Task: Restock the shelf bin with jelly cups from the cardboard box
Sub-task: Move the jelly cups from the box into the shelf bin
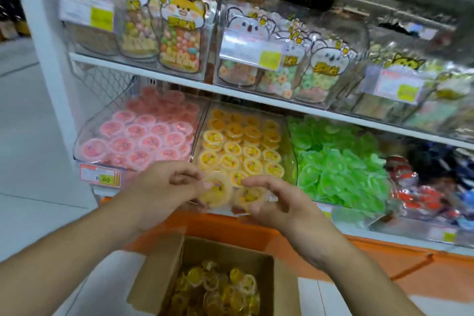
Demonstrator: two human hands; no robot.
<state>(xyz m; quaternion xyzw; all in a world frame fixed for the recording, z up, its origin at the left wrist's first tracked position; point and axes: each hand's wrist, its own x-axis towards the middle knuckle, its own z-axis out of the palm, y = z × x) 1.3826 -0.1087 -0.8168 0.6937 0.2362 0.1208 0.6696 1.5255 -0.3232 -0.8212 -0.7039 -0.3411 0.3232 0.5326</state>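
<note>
Reaching in from the lower left, a person's bare forearm is angling up toward the shelf, its left hand (164,185) curling loosely at the front lip of the clear shelf bin (291,159), fingers bent beside a yellow jelly cup (216,191); motion blur is making it impossible to tell whether the fingers are actually pinching the cup. A second yellow cup (247,199) is lying just to its right at the bin's front edge, ahead of neat rows of matching cups. The right hand (272,200) is coming in from the lower right, wrist raised, fingers spread and half-bent over that second cup, gripping nothing. Below both arms, the open cardboard box (154,282) is sitting on the floor, holding a loose heap of yellow jelly cups. Pink cups are filling the neighbouring bin (84,136) on the left, green sweets (333,161) the one on the right.
</note>
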